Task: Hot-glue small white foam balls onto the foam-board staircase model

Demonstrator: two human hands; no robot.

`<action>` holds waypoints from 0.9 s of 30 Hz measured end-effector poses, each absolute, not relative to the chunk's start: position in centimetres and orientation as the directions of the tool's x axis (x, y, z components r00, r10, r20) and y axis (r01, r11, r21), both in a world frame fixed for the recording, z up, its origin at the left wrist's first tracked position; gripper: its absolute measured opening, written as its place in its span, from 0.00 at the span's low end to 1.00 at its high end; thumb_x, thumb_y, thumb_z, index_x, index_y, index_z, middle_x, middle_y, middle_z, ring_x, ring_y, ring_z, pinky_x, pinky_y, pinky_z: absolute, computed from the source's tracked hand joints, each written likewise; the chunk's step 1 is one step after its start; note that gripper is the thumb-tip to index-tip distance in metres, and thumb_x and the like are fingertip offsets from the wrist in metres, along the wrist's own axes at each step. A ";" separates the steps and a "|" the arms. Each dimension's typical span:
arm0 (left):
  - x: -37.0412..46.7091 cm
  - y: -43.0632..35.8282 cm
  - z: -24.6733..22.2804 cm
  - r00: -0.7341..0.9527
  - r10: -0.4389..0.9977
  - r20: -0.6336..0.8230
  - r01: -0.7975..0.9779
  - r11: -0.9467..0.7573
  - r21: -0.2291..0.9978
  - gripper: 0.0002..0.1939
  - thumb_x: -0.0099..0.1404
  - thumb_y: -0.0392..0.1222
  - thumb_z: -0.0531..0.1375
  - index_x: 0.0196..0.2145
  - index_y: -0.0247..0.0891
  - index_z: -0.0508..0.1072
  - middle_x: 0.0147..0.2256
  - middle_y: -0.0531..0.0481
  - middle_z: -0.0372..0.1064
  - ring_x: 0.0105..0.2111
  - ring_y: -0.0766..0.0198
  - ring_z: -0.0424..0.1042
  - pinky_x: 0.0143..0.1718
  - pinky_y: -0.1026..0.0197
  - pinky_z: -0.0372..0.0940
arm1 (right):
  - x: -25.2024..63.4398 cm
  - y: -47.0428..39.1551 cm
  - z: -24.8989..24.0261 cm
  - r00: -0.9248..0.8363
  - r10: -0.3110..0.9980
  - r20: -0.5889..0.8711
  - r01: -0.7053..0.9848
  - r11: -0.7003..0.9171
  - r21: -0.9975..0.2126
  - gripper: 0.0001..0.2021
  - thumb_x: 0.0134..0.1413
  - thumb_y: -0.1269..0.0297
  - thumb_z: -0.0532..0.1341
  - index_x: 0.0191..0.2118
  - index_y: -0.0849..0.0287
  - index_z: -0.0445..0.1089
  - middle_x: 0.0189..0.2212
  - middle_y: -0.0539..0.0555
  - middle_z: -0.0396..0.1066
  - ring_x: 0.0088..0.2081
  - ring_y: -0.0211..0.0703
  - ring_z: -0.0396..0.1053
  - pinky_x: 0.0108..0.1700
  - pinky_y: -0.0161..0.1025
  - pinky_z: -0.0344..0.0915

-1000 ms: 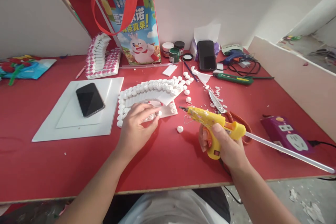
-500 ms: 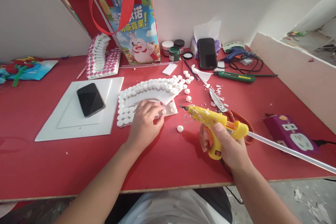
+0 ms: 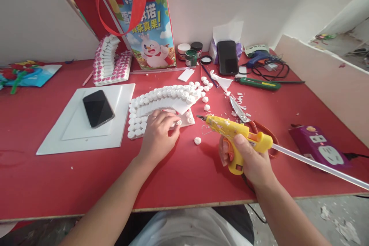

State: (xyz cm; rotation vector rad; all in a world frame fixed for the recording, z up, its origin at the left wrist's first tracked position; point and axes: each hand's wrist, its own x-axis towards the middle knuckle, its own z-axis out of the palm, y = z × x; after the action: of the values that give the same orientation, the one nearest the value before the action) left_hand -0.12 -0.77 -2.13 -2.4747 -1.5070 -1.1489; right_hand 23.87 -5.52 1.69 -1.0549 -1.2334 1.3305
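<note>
My left hand point(image 3: 159, 132) is closed, its thumb and fingers pinching a small white rosette point(image 3: 178, 122) at the front right of a white model point(image 3: 137, 126). Rows of similar rosettes cover the model's base and its curved upper edge; my hand hides part of the front. In my right hand point(image 3: 249, 157) is a yellow hot glue gun point(image 3: 227, 127), its nozzle pointing left toward the model, with a clear glue stick point(image 3: 317, 163) out of its back. One loose rosette point(image 3: 197, 140) lies on the red table between the two hands.
Scissors point(image 3: 240, 110) with orange handles lie behind the glue gun among white scraps. A purple power socket point(image 3: 319, 147) is at right. On the left, a phone point(image 3: 98, 108) rests on white boards point(image 3: 57, 134). Paint jars point(image 3: 191, 57), a gift bag point(image 3: 150, 38) and a pink-and-white model point(image 3: 111, 63) stand behind.
The view has shifted very slightly. Both hands keep nearly the same place, the left still pinching the rosette and the right still holding the glue gun.
</note>
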 end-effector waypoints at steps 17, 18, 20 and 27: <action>-0.2 -0.8 -2.1 0.254 0.781 0.570 0.790 -0.508 0.343 0.10 0.68 0.29 0.59 0.38 0.42 0.76 0.37 0.48 0.80 0.42 0.51 0.76 0.50 0.45 0.69 | 23.6 -5.4 1.8 -0.109 0.994 0.030 -0.087 0.021 -0.996 0.28 0.63 0.39 0.64 0.22 0.57 0.70 0.16 0.50 0.67 0.17 0.38 0.68 0.20 0.36 0.64; -0.2 -0.8 -2.1 0.252 0.787 0.563 0.792 -0.502 0.346 0.10 0.67 0.29 0.59 0.38 0.43 0.76 0.37 0.49 0.80 0.43 0.51 0.76 0.50 0.45 0.69 | 23.6 -5.4 1.8 -0.110 0.994 0.029 -0.085 0.020 -0.996 0.28 0.63 0.39 0.64 0.22 0.57 0.70 0.16 0.51 0.67 0.17 0.39 0.68 0.20 0.36 0.64; -0.3 -0.9 -2.2 0.251 0.793 0.555 0.790 -0.499 0.357 0.10 0.67 0.29 0.59 0.38 0.43 0.76 0.37 0.48 0.81 0.43 0.51 0.76 0.51 0.45 0.68 | 23.7 -5.4 1.8 -0.114 0.993 0.029 -0.084 0.019 -0.996 0.28 0.63 0.39 0.64 0.22 0.57 0.71 0.16 0.51 0.67 0.17 0.39 0.67 0.19 0.37 0.64; -0.3 -0.8 -2.3 0.262 0.781 0.568 0.777 -0.519 0.357 0.10 0.68 0.29 0.59 0.39 0.42 0.76 0.37 0.47 0.80 0.44 0.50 0.76 0.51 0.45 0.68 | 23.8 -5.5 1.7 -0.126 0.992 -0.007 -0.116 -0.021 -0.993 0.27 0.62 0.39 0.65 0.24 0.57 0.71 0.18 0.51 0.68 0.18 0.38 0.68 0.21 0.37 0.64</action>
State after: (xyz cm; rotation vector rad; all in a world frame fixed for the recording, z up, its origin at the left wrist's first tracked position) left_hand -0.30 -0.82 -2.27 -2.4996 -1.5428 -1.1303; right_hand 23.80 -5.52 1.74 -1.0698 -1.2046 1.3645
